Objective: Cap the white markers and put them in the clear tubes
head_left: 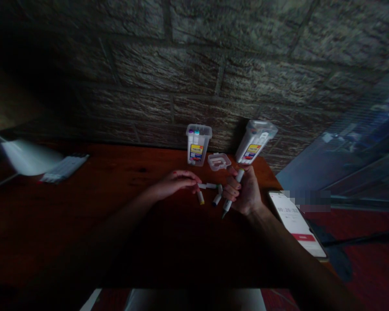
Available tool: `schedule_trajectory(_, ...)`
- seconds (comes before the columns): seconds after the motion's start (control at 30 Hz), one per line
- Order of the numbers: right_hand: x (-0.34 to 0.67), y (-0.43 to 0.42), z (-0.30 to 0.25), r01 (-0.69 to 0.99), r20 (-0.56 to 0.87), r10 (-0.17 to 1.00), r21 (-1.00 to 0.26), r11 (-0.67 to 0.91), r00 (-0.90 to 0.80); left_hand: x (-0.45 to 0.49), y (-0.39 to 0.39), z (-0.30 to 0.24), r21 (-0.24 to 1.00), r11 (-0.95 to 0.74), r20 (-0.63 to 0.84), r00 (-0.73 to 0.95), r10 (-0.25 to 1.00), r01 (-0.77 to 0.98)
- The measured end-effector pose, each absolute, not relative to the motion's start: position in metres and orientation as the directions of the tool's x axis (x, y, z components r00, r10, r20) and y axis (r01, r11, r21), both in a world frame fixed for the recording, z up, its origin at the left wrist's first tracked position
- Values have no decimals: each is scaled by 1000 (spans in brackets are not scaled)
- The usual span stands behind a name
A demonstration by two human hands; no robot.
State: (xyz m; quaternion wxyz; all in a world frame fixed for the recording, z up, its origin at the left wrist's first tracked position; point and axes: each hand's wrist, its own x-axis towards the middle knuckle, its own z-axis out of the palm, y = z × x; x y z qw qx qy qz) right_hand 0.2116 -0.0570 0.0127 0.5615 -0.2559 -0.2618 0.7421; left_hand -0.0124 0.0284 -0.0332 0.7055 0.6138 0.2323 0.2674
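My right hand [246, 194] is wrapped round a white marker [227, 206]. It is held at a slant, its yellowish end up and its dark end down. To the left, my left hand [180, 182] is low over the wooden table, fingertips drawn together at the end of a white marker with a green end [210, 186]. The dim light partly hides that contact. Just below those fingertips lies a short white marker with a yellow end [200, 198]. Between my hands is a white marker with a dark blue end [217, 199].
A clear marker box [199, 157] holding purple- and blue-ended markers stands by the brick wall [194, 69]. Its small clear lid [219, 161] lies beside a second, filled box [254, 142]. A phone [296, 222] rests at the right edge; a packet of pens [65, 167] lies left.
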Motion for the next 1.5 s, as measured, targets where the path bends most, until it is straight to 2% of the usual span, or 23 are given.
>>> schedule_trajectory(0.27, 206, -60, 19, -785, 11, 996, -616, -64, -89, -13, 29, -34, 993, 83, 12, 763, 646, -85)
schedule_trajectory(0.57, 184, -66, 19, -787, -12, 991, -607, -115, -135, -8, 14, -22, 978, 189, -39, 800, 598, -94)
schedule_trajectory(0.67, 180, -69, 19, -790, 16, 991, -605, -98, -135, -3, 2, -17, 987, 147, -44, 772, 634, -64)
schedule_trajectory(0.9, 179, -65, 12, -698, -26, 986, -703, -134, -164, -2, -9, -11, 992, 110, -9, 859, 512, -55)
schedule_trajectory(1.07, 186, -59, 3, -567, -62, 998, -821, -66, -25, -8, -6, -11, 980, 185, -28, 870, 492, -73)
schedule_trajectory(1.3, 189, -57, 4, -512, -10, 999, -859, 15, 45, -12, -3, -18, 941, 325, -67, 892, 448, -93)
schedule_trajectory(1.5, 193, -57, 3, -436, 48, 996, -896, 77, 77, -12, 2, -25, 926, 353, -42, 890, 453, -136)
